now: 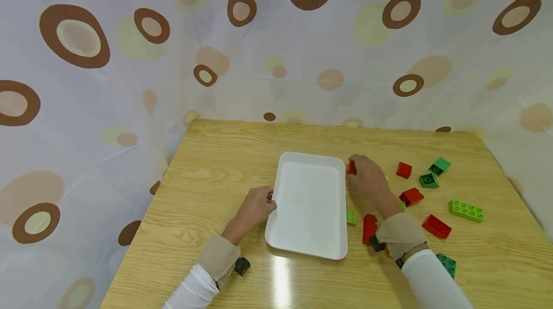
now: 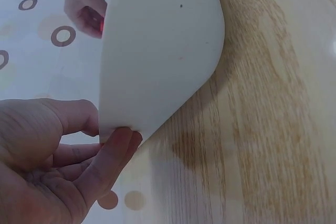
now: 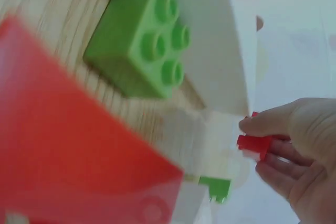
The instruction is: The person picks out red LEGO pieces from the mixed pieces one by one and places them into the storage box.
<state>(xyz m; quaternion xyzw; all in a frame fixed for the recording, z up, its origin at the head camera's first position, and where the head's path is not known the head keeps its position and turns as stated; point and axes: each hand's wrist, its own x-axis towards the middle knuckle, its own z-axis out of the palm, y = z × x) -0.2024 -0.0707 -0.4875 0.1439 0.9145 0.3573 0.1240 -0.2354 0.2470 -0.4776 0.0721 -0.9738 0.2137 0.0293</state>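
We note the white tray (image 1: 308, 203) between both hands. The left hand (image 1: 254, 206) grips its left wall, thumb at the rim, fingertips on the outer face. The right hand (image 1: 370, 182) pinches a small red brick (image 3: 255, 144) near the tray's far right corner; we see the brick between thumb and fingers. A light green brick (image 3: 139, 45) sits just beside the tray's right wall.

white tray (image 1: 310, 203) at left hand (image 1: 254, 206) | red block (image 3: 255, 144) in right hand (image 1: 367, 177) | dark green block (image 1: 428, 181), lime block (image 1: 465, 211) to its right | tan, streaky table (image 1: 224, 155) below | white cloth (image 1: 276, 100) beyond, brown rings, yellow spots
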